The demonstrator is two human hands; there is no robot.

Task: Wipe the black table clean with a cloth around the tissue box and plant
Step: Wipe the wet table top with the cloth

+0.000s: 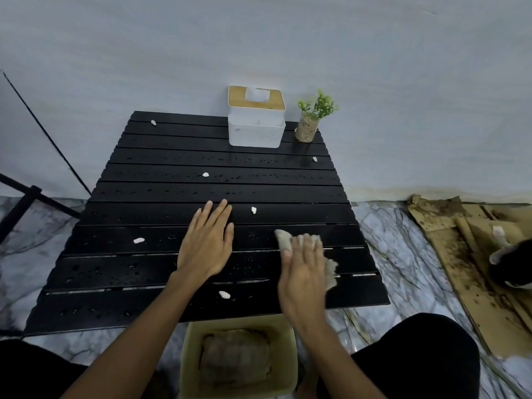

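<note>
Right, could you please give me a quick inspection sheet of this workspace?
surface: black slatted table, wet droplets over it.
job's things: tissue box and plant at far edge; cloth on near right slats.
clutter: white scraps scattered over the slats.
hands: left hand flat on table; right hand presses cloth.
cables: nothing seen.
surroundings: bin below near edge, stained cardboard on floor at right, black frame at left.

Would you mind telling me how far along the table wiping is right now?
Early on. Only the near right corner of the table looks free of droplets. In hand: the right hand presses the cloth there while the left hand rests flat. Left: droplets and white scraps across most slats, including the strip by the tissue box and plant.
</note>
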